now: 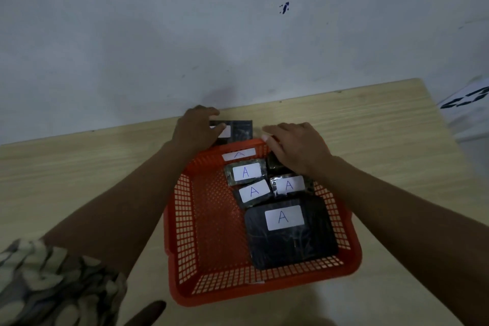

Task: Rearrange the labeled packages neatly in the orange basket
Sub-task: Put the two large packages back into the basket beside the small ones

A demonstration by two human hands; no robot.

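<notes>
An orange mesh basket (209,219) sits on the wooden table, with a white "A" label on its far wall. Inside lie black packages with white "A" labels: a large one (291,243) at the near right, and three small ones (244,172), (254,193), (288,185) further back. My left hand (197,128) grips a small black package (240,131) just beyond the basket's far rim. My right hand (296,148) rests over the basket's far right corner, covering another dark package (274,163); its grip is hidden.
The wooden table (383,140) ends at a grey wall close behind the basket. A white bag with dark print (468,103) lies off the table's right edge. A patterned sleeve (47,286) fills the lower left.
</notes>
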